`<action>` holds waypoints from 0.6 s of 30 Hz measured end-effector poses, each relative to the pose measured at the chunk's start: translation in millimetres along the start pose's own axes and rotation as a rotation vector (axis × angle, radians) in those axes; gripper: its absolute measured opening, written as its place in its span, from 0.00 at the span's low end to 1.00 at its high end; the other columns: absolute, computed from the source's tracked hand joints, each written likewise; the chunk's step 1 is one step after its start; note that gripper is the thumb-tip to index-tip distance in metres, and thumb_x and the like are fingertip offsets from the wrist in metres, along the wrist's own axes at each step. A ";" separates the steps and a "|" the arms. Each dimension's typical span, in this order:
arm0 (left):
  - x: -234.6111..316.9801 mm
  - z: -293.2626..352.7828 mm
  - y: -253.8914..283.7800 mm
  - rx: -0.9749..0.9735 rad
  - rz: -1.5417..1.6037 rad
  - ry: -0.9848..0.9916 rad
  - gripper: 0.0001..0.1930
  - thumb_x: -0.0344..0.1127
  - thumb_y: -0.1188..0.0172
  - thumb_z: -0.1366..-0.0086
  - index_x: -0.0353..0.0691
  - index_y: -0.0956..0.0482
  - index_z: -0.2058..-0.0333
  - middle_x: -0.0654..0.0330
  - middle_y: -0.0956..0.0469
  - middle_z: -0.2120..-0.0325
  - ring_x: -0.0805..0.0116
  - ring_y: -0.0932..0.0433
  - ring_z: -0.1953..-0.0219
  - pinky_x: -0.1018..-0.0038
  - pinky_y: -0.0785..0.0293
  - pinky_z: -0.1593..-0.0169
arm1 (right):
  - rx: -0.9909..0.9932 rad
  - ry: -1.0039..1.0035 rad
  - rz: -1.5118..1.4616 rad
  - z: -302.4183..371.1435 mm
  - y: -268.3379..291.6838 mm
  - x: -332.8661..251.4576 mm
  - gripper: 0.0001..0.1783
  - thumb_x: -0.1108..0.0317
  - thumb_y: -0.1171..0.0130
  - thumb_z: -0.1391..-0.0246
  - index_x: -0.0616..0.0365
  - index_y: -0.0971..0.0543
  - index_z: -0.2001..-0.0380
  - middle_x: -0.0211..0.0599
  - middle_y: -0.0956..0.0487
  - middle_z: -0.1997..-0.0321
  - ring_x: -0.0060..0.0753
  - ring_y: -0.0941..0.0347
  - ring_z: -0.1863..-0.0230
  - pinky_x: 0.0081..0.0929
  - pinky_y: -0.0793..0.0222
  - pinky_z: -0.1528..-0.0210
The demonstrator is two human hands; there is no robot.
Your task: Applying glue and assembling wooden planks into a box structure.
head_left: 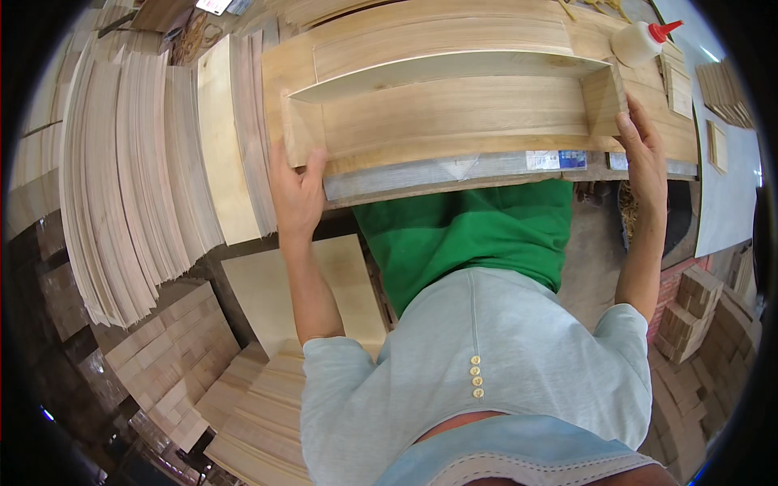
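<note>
Held a long, shallow wooden frame (454,66) over the bench board (289,61), long axis left to right, straight ahead; grasped its left end with the left hand (298,190), its right with the right hand (644,154), both equally near. Showed smooth, pale grain, squarish corners. Included, farther out, a rounded white bottle (636,44), thin rough-edged wooden sheets (134,170).

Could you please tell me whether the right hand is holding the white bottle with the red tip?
No, the right hand grips the end of the wooden frame, while the bottle sits apart from the hand.
</note>
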State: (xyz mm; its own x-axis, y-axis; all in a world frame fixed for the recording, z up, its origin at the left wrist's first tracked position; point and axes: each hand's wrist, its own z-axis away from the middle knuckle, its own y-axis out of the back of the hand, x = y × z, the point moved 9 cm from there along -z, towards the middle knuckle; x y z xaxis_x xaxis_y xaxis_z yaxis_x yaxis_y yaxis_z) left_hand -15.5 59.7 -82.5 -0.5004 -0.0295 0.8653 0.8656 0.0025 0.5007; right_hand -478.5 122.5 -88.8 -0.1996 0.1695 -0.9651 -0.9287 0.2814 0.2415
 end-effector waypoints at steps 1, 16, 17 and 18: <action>5.6 0.5 -7.2 -0.053 0.086 0.019 0.25 0.32 0.44 0.36 0.31 0.36 0.42 0.51 0.30 0.48 0.60 0.28 0.49 0.68 0.30 0.47 | 0.009 0.002 0.032 1.4 1.7 -2.6 0.32 0.52 0.47 0.39 0.63 0.34 0.39 0.42 0.31 0.39 0.32 0.37 0.38 0.31 0.42 0.38; 82.2 -146.7 -136.1 -0.722 -1.002 -0.352 0.39 0.49 0.33 0.52 0.37 0.33 0.42 0.45 0.31 0.47 0.51 0.33 0.43 0.65 0.36 0.40 | 0.406 0.083 -0.312 -17.7 43.6 65.5 0.21 0.60 0.55 0.33 0.67 0.29 0.47 0.40 0.21 0.56 0.27 0.25 0.56 0.23 0.29 0.50; 77.5 -151.8 -143.8 -0.713 -1.003 -0.355 0.39 0.49 0.33 0.52 0.37 0.33 0.42 0.45 0.31 0.47 0.51 0.33 0.43 0.65 0.36 0.40 | 0.421 0.104 -0.290 -16.0 44.6 69.3 0.20 0.61 0.55 0.33 0.66 0.29 0.47 0.40 0.21 0.56 0.26 0.25 0.56 0.23 0.30 0.50; 70.2 -155.3 -150.5 -0.707 -1.015 -0.372 0.41 0.48 0.30 0.55 0.35 0.33 0.43 0.43 0.33 0.45 0.49 0.35 0.41 0.62 0.36 0.40 | 0.434 0.124 -0.268 -15.7 46.3 70.4 0.19 0.62 0.54 0.33 0.65 0.29 0.47 0.40 0.21 0.55 0.26 0.25 0.55 0.23 0.30 0.50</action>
State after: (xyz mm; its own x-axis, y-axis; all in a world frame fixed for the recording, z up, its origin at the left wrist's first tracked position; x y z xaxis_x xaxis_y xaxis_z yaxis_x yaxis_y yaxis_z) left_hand -178.3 -97.9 -100.9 -0.8116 0.5719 0.1192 -0.1389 -0.3872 0.9115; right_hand -540.5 132.7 -147.1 -0.0329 -0.0679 -0.9972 -0.7425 0.6695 -0.0211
